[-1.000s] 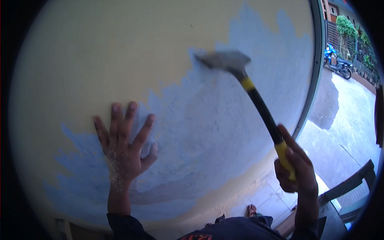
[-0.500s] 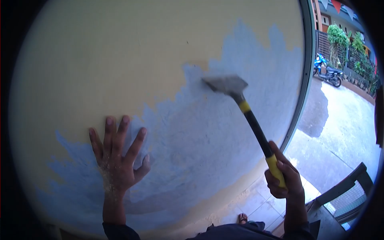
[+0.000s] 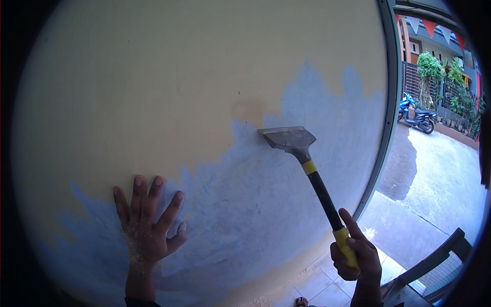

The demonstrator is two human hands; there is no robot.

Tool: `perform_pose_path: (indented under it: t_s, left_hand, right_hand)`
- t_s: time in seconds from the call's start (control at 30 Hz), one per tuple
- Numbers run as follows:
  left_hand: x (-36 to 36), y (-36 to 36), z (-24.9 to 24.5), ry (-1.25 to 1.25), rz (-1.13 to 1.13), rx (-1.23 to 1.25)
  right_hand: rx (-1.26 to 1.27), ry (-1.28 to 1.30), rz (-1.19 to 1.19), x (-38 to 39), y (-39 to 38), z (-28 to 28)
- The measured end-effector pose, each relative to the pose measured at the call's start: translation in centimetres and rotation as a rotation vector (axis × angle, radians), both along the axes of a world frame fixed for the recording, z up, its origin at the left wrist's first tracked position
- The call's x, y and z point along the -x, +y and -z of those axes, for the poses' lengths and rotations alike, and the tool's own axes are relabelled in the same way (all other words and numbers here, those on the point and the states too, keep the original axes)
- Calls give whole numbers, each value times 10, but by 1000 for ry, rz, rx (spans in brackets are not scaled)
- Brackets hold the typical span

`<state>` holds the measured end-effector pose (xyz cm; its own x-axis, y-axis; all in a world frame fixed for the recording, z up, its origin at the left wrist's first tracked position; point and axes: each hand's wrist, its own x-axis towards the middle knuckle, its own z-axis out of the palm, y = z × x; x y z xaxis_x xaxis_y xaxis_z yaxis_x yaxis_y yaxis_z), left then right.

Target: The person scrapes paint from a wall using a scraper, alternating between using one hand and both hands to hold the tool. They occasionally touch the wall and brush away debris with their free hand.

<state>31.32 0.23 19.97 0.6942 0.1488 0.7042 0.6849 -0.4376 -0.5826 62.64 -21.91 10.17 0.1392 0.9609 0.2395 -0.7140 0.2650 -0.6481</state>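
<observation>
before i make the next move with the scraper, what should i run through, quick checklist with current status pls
1. Grip: ok, the right hand is wrapped around the yellow grip of the scraper.
2. Support: ok, the left hand is spread against the wall.
3. Hand clearance: ok, the left hand is apart from the blade, lower and to its left.
4. Blade contact: cannot tell whether its edge touches the wall.
5. Clean left hand: not ok, pale flecks cover its back and wrist.
6. Footing: cannot tell, only one foot shows.
</observation>
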Motion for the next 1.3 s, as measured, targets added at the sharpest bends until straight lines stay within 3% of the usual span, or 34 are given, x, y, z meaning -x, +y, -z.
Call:
perform_pose_path:
  t_s: [0.1, 0.17, 0.57, 0.77, 1.3]
  left_hand:
    - [1, 0, 0, 1, -1, 2]
    - [2, 0, -1, 6, 1, 16]
    - [-2, -2, -2, -2, -25, -1]
    - [0, -3, -3, 5, -13, 17]
    - [-1, -3, -4, 19, -8, 27]
  right_hand:
    - [-1, -54, 44, -3, -4, -2]
    - [128, -153, 74, -18, -6, -3]
    - [72, -228, 48, -24, -4, -23]
    - [139, -387, 118, -28, -7, -36]
    - [149, -428, 177, -29, -5, -47]
